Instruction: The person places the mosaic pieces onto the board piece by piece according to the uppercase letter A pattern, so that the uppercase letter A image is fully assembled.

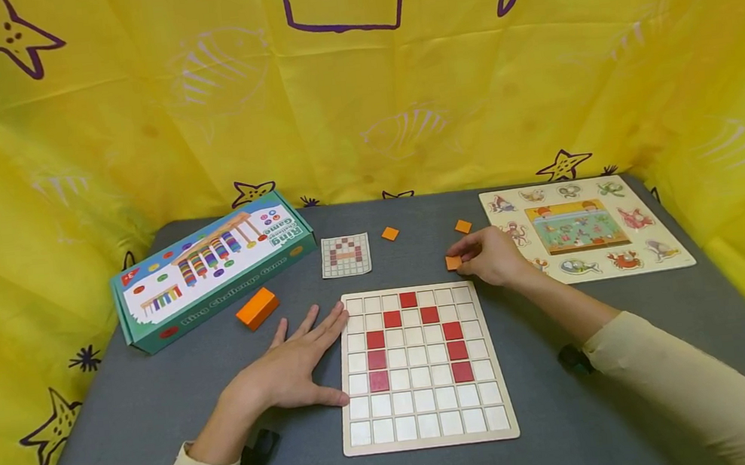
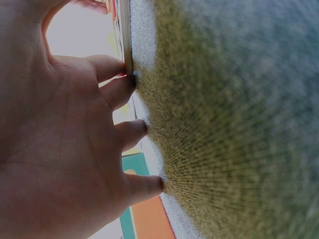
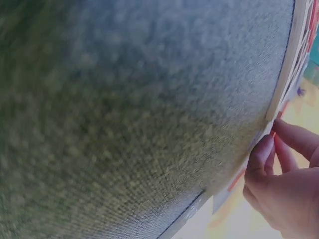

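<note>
A wooden grid board [image 1: 432,442] lies flat on the table, with several red tiles [image 1: 377,359] set in its squares as a peaked arch. Along the board's left edge rests my left hand [image 1: 294,366], fingers spread, thumb and fingertips touching the rim. Beyond the board's upper right corner, my right hand [image 1: 494,257] pinches a small orange square tile [image 1: 454,262] between thumb and fingers. In the right wrist view the pinching fingertips [image 3: 261,154] are at the table surface, mostly covering the tile. Two more orange tiles lie apart, one left [image 1: 390,234] and one right [image 1: 463,227].
A printed pattern card [image 1: 345,256] lies behind the board. At the left are a green Ring Challenge Game box [image 1: 213,268] and an orange block [image 1: 258,309]. A sea-animal puzzle board [image 1: 675,255] lies behind the right forearm. Yellow patterned cloth [image 1: 346,114] hangs around the table.
</note>
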`<state>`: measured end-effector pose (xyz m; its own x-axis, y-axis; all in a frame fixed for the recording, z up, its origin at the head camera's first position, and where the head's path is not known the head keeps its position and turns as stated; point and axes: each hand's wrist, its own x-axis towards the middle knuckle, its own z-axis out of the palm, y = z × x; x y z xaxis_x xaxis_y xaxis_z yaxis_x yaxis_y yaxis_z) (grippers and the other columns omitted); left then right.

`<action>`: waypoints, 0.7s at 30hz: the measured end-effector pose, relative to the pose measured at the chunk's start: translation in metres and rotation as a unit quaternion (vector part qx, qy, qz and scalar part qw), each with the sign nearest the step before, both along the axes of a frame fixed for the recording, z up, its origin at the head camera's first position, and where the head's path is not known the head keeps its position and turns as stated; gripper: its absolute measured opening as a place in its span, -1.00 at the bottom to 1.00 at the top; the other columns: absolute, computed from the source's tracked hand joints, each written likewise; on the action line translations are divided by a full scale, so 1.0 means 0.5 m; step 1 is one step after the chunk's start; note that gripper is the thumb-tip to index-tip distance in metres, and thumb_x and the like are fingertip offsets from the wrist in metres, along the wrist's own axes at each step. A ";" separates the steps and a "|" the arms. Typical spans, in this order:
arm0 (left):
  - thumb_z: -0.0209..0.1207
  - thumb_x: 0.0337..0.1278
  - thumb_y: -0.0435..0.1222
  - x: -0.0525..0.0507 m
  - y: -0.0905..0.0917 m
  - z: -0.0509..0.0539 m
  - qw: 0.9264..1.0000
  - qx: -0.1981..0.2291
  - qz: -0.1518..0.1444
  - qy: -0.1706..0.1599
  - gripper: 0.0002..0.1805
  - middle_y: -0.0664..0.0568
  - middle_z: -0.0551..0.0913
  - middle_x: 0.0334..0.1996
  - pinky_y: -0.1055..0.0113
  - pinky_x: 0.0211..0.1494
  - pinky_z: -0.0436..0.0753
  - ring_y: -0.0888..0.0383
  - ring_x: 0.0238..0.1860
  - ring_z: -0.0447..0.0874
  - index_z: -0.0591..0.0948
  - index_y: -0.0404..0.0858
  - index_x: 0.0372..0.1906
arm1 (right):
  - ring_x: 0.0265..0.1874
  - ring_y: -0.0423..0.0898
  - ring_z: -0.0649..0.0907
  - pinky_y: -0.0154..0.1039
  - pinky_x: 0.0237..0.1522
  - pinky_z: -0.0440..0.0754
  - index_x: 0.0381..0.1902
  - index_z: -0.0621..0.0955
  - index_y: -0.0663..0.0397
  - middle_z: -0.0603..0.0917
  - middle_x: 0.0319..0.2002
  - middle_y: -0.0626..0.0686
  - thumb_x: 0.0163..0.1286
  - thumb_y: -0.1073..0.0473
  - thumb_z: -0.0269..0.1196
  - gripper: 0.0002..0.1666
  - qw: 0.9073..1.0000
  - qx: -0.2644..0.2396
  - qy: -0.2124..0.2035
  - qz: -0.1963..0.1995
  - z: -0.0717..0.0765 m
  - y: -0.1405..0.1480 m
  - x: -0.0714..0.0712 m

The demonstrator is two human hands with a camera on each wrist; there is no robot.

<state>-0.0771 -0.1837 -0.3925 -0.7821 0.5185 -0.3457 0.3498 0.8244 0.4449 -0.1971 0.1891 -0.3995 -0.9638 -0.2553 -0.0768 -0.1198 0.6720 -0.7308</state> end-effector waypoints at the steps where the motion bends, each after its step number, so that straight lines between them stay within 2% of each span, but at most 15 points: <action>1: 0.48 -0.07 0.28 0.000 0.000 0.000 1.000 -0.001 0.000 0.000 0.36 0.16 -0.23 0.73 -0.52 0.53 -0.35 -0.20 0.72 -0.34 -0.08 0.02 0.72 | -0.22 0.01 0.67 -0.28 -0.24 0.61 -0.06 0.81 0.22 0.80 -0.21 0.19 0.20 0.39 0.46 -0.69 1.000 -0.002 -0.001 0.000 0.000 -0.001 0.001; 9: 0.48 -0.06 0.29 0.000 0.000 -0.002 1.000 -0.004 0.005 -0.007 0.36 0.17 -0.24 0.73 -0.50 0.54 -0.37 -0.19 0.72 -0.35 -0.09 0.03 0.72 | -0.26 -0.03 0.64 -0.30 -0.29 0.59 -0.05 0.82 0.18 0.75 -0.25 0.16 0.19 0.38 0.46 -0.68 1.000 -0.019 -0.016 0.005 0.012 -0.019 0.023; 14: 0.48 -0.06 0.28 0.000 0.000 0.000 1.000 -0.002 0.004 -0.006 0.36 0.16 -0.23 0.73 -0.50 0.54 -0.37 -0.19 0.72 -0.35 -0.09 0.03 0.72 | -0.23 -0.02 0.65 -0.30 -0.25 0.61 -0.06 0.82 0.17 0.77 -0.21 0.16 0.18 0.39 0.47 -0.67 0.999 -0.038 -0.014 0.021 0.020 -0.032 0.044; 21: 0.48 -0.06 0.28 -0.001 0.000 0.001 1.000 0.000 0.002 -0.005 0.36 0.16 -0.23 0.73 -0.49 0.54 -0.37 -0.20 0.72 -0.35 -0.08 0.02 0.72 | -0.22 -0.06 0.67 -0.26 -0.20 0.63 -0.10 0.83 0.07 0.78 -0.21 0.07 0.15 0.37 0.50 -0.67 0.998 -0.055 -0.019 0.034 0.027 -0.058 0.073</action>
